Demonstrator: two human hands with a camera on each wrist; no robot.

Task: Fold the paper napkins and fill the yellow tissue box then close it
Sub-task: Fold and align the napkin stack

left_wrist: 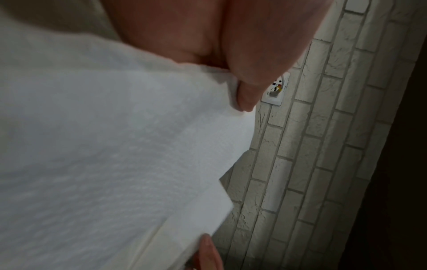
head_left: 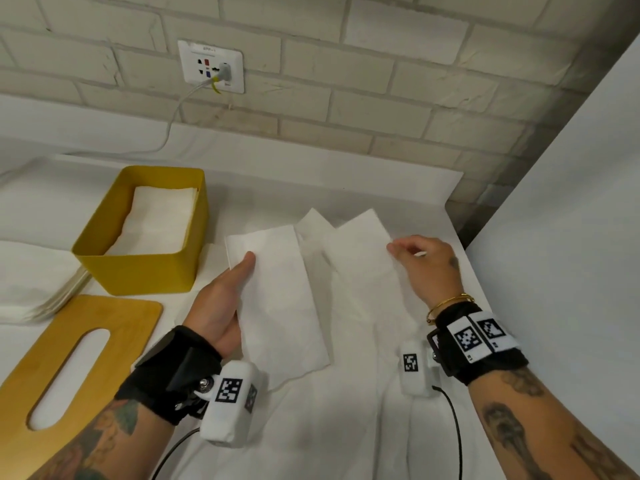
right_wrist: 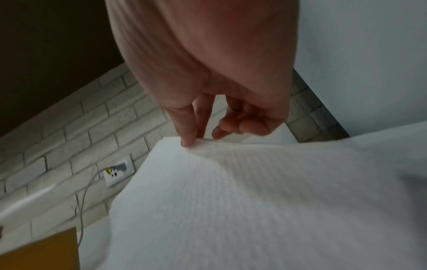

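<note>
Both hands on napkins, box open beside them

The left hand (head_left: 221, 299) held a folded napkin (head_left: 280, 299) — thumb on top; the right hand (head_left: 424, 261) pinched the edge of another napkin (head_left: 363, 258). The yellow tissue box (head_left: 138, 271), part-filled, stood left — its slotted lid (head_left: 69, 368) flat in front.

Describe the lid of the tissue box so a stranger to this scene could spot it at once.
Start at the yellow tissue box, open and holding white napkins, on the left of the white table. Just nearer the person than the box, the lid lies flat on the table. It is the only wood-coloured board here, with rounded corners and one long oval slot through its middle.
</note>
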